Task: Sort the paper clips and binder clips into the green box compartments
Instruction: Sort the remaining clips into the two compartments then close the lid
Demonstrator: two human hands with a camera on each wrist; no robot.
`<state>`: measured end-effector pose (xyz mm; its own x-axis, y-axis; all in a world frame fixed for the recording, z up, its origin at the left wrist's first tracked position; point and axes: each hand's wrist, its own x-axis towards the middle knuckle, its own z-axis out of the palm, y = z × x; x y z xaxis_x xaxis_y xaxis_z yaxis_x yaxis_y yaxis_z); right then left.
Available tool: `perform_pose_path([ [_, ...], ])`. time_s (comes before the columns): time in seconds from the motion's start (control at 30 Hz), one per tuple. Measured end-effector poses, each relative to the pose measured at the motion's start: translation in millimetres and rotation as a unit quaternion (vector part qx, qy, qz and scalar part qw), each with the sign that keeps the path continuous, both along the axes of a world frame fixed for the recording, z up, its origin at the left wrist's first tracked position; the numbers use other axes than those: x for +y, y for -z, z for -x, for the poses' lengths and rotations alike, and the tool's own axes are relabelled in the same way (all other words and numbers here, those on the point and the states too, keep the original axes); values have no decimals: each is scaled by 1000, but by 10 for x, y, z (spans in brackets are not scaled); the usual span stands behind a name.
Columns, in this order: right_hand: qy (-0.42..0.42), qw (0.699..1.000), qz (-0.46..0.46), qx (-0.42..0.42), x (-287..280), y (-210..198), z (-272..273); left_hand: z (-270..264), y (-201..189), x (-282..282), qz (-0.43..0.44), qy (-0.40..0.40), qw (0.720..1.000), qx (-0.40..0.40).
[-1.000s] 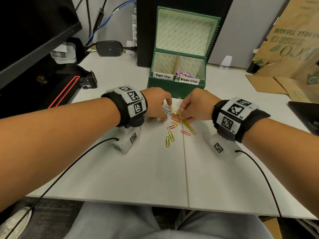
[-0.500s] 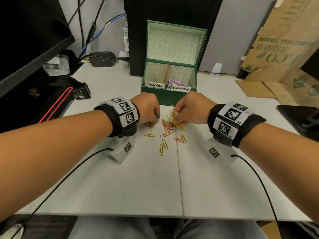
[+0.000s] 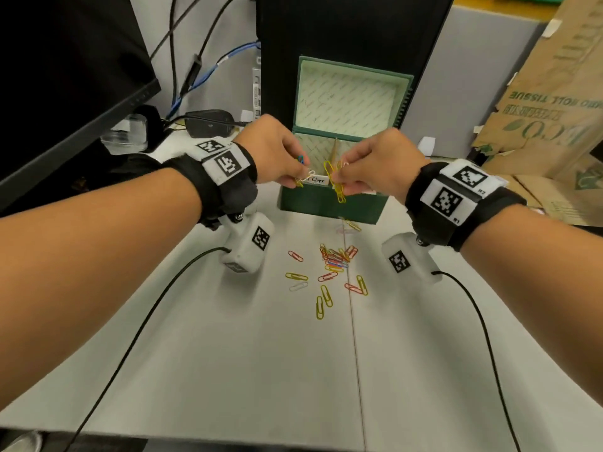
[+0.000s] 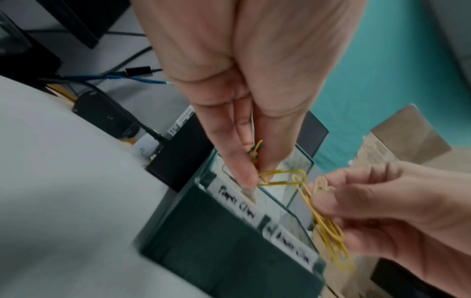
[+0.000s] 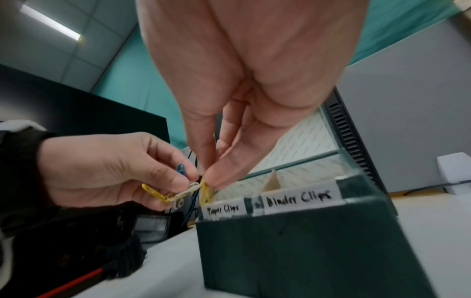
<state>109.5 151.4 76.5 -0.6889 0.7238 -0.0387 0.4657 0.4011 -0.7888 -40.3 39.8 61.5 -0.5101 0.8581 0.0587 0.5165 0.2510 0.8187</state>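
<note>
The green box (image 3: 329, 203) stands open at the back of the desk, its front labelled "Paper Clips" (image 5: 224, 209) on the left and "Binder Clips" (image 5: 298, 198) on the right. My left hand (image 3: 301, 172) hovers over the front rim of the left compartment and pinches a few paper clips (image 5: 165, 194), yellow, white and blue. My right hand (image 3: 342, 182) is close beside it and pinches linked yellow paper clips (image 3: 336, 185) that dangle in front of the box. A pile of several coloured paper clips (image 3: 336, 259) lies on the white desk (image 3: 261, 353) below the hands.
A black computer tower (image 3: 342, 44) rises right behind the box lid (image 3: 349, 99). A monitor (image 3: 65, 76) and cables (image 3: 195, 76) sit at the left, with a black adapter (image 3: 208, 123) behind my left hand. Cardboard (image 3: 554, 109) leans at the right.
Both hands have lifted off the pile on the desk and moved forward and up to the front of the box, each carrying paper clips.
</note>
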Motion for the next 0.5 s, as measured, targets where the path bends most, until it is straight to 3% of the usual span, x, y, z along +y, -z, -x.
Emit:
perform_pose_path([
  [0.23,63,994,-90,16,137,-94,630,282,-30,110,-40,-66,997,-15],
  [0.4,3,973,-181,-147,167,81,849,400,32,183,-73,-96,992,-19],
  [0.5,2,979,-180,-95,162,64,786,425,32,280,-100,-104,989,-19],
])
